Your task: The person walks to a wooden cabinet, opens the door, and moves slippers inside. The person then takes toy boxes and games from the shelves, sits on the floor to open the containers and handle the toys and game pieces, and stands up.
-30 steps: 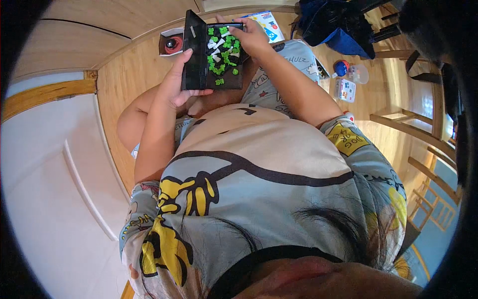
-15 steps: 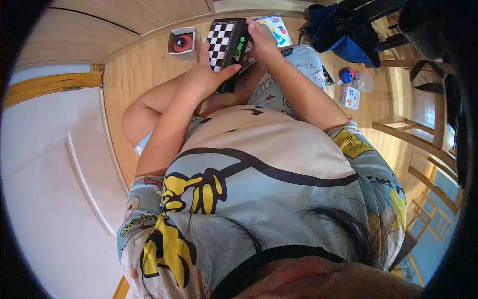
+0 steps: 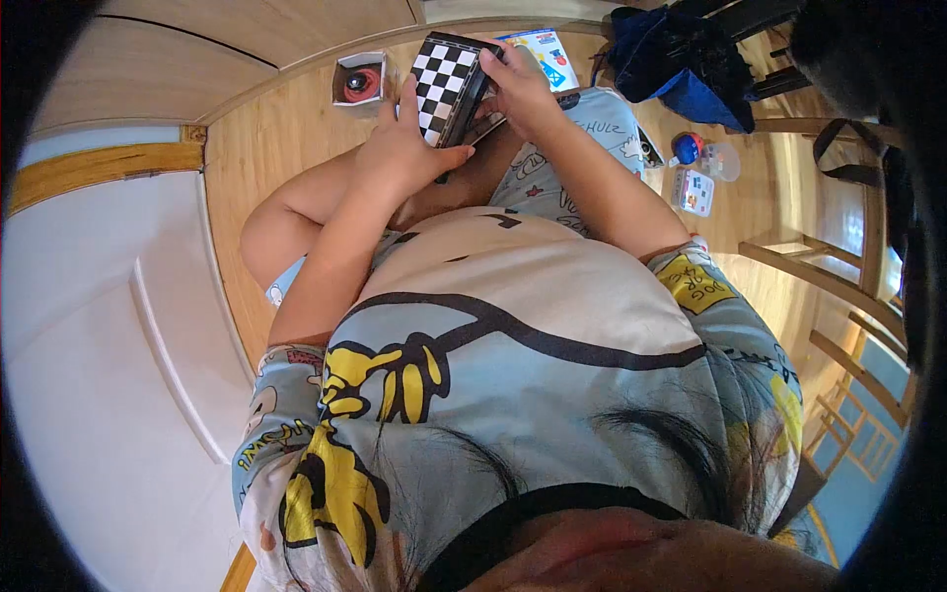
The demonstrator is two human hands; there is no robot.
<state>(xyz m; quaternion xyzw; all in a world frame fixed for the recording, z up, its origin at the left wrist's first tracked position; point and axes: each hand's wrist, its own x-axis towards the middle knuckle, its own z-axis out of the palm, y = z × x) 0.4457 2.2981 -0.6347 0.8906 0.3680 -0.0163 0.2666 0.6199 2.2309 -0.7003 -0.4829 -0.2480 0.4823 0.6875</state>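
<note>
A black folding chessboard with black and white squares is held above my crossed legs, tilted, its checkered face turned up. My left hand grips its near left side, fingers along the left edge and thumb at the near edge. My right hand is closed on the right side, its thumb on the upper right edge and fingers underneath. The underside and what lies between its halves are hidden.
A white box with a red and black round item stands on the floor to the left. Ahead lies a printed sheet. To the right are a blue and red ball, a small clear case, dark blue cloth and a wooden chair.
The chessboard has turned and tilted so more of its checkered face shows. The green items seen along its right side are out of sight. Both hands keep their hold.
</note>
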